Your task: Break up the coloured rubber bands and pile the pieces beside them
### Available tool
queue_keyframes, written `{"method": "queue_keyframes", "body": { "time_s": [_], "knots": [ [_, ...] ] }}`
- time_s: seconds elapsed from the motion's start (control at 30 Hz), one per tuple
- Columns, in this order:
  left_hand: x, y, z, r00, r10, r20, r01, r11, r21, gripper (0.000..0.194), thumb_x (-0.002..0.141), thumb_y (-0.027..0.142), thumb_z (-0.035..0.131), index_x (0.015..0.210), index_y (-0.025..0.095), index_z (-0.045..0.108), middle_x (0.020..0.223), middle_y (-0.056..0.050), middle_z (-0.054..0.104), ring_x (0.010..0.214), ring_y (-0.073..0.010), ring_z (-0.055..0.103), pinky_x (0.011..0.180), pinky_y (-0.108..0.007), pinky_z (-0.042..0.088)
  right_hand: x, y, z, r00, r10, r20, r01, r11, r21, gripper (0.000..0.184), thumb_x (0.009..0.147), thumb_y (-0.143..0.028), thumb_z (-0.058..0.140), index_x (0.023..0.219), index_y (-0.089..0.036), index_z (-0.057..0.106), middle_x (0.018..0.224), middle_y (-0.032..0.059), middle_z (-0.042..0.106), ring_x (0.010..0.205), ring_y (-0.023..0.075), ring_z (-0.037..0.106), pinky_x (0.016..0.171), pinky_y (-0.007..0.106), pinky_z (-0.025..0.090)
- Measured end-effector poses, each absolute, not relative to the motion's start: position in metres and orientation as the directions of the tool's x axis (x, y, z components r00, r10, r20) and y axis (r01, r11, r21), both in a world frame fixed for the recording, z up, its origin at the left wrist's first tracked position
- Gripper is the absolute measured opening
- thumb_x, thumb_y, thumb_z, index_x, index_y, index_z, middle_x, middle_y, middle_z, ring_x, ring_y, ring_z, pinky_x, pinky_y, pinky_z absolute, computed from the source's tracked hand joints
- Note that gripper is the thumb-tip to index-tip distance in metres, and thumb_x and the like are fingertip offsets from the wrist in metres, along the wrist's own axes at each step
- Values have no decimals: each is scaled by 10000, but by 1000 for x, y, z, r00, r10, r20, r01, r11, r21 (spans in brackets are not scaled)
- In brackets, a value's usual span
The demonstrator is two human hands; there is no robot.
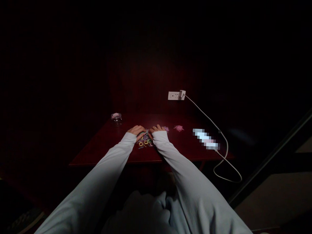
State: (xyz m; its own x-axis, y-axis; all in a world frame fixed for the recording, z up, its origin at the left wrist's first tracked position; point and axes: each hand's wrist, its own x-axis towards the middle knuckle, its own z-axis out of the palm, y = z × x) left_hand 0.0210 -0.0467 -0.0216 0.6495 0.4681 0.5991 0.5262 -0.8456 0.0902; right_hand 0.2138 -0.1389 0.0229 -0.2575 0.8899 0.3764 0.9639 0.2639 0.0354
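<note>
Both my arms, in pale long sleeves, reach forward onto a dark red table (108, 146). My left hand (136, 130) and my right hand (156, 129) rest close together over a small heap of coloured rubber bands (144, 141), with fingers curled down onto it. The scene is very dim, and whether either hand pinches a band is unclear. A small pink bunch of bands (178, 128) and a smaller purple one (166, 129) lie just right of my right hand.
A small glass dish (116, 116) stands at the table's back left. A blurred bright device (206, 139) lies at the right, on a white cable (223, 140) running to a charger in a wall socket (176, 95). Surroundings are dark.
</note>
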Motion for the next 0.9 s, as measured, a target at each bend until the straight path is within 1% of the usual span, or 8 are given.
{"method": "queue_keyframes", "body": {
  "time_s": [0.13,0.23,0.4,0.5,0.6,0.67,0.73,0.9],
  "knots": [
    [21,-50,-20,629,500,595,578,-813,73,215,1018,325,531,1109,232,701,1098,-66,739,1011,-241,627,895,-359,472,214,-138,23,-238,890,388,968,248,27,289,1044,-275,467,1124,-176,726,1207,131,720,1201,288,536,926,384,372],
    [22,-56,-18,596,531,603,626,-777,65,213,1001,336,566,1153,244,683,1125,-59,743,1045,-256,616,913,-383,432,215,-138,23,-212,890,404,974,227,12,308,1057,-282,445,1127,-169,723,1195,132,722,1184,287,544,915,377,363],
    [24,-67,-14,570,554,607,665,-745,55,294,942,388,654,1203,251,654,1156,-65,734,1070,-279,592,948,-404,398,217,-139,22,-231,881,413,968,251,7,285,1060,-297,469,1135,-191,723,1178,102,736,1157,269,559,907,354,348],
    [25,-67,-14,567,555,609,670,-741,52,327,966,388,610,1260,249,644,1214,-72,715,1076,-285,576,936,-404,395,216,-138,21,-254,873,417,962,275,12,274,1053,-303,490,1147,-195,724,1172,99,737,1155,267,560,906,348,341],
    [24,-61,-15,601,547,583,658,-752,27,338,1004,372,541,1315,277,633,1287,-63,693,1072,-281,562,898,-392,393,215,-136,19,-275,863,425,955,295,19,282,1054,-307,487,1155,-194,725,1159,104,736,1150,265,557,909,351,336],
    [24,-57,-17,632,536,559,644,-765,6,302,1022,366,509,1273,281,656,1270,-60,700,1059,-276,558,880,-384,387,215,-135,18,-289,855,430,951,308,26,289,1055,-307,479,1151,-189,725,1150,108,736,1151,265,553,911,354,334],
    [24,-53,-19,645,528,552,636,-772,-5,269,1039,367,480,1186,268,682,1228,-62,712,1048,-272,553,872,-380,379,215,-135,18,-300,850,434,948,318,32,296,1057,-303,471,1144,-184,728,1142,111,737,1155,266,550,912,356,332],
    [26,-49,-21,640,523,563,633,-774,0,276,1060,357,429,1043,250,683,1124,-72,718,1016,-272,548,842,-380,367,215,-136,17,-323,842,432,940,340,39,296,1055,-308,479,1140,-189,736,1142,109,739,1151,262,555,908,353,339]
  ]
}}
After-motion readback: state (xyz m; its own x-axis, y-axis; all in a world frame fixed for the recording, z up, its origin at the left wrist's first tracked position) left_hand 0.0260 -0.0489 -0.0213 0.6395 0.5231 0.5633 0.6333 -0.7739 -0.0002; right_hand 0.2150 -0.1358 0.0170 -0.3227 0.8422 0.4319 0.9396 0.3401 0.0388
